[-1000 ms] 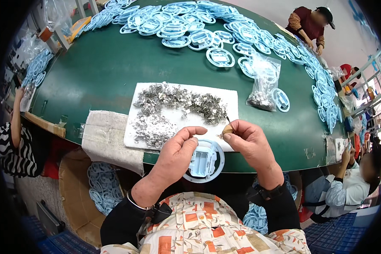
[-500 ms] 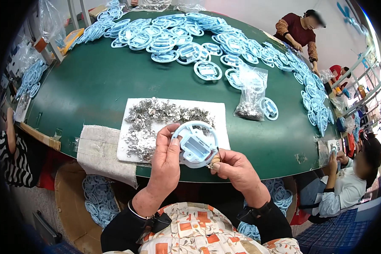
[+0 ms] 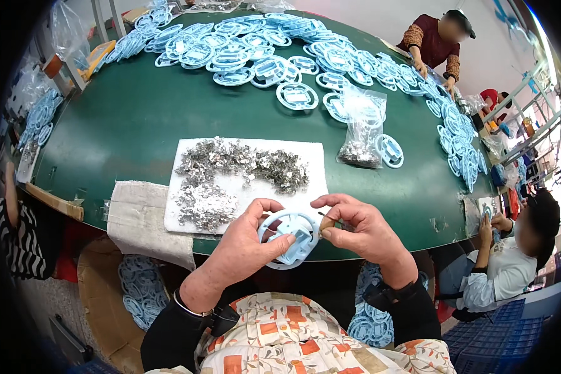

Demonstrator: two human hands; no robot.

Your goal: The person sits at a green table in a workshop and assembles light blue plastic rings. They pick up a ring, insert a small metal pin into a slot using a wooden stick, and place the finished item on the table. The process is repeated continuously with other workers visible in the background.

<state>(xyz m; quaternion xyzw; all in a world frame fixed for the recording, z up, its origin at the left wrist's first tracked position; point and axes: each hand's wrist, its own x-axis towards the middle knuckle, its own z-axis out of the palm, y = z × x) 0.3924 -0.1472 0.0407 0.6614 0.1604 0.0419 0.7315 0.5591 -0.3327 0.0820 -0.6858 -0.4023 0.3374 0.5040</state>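
Observation:
My left hand (image 3: 243,240) is closed around the left side of a light-blue ring-shaped plastic part (image 3: 303,239), its thumb lying over the front. The part is held tilted in front of the table's near edge. At its right rim is my right hand (image 3: 368,230), thumb and forefinger pinched together. A thin dark strip shows between those fingers, too small to name. Beyond my hands, small silvery metal pieces (image 3: 287,174) lie heaped on a white foam board (image 3: 249,194).
Many similar blue parts (image 3: 230,56) cover the far side of the green table (image 3: 124,118). A clear bag of metal pieces (image 3: 359,153) stands at centre right. Cloth (image 3: 140,218) hangs over the near edge, above a cardboard box (image 3: 96,305). Other people (image 3: 442,40) work around the table.
The blue part has turned and tilted in my left hand and sits lower. My right hand has moved up along its right rim. The view has shifted slightly.

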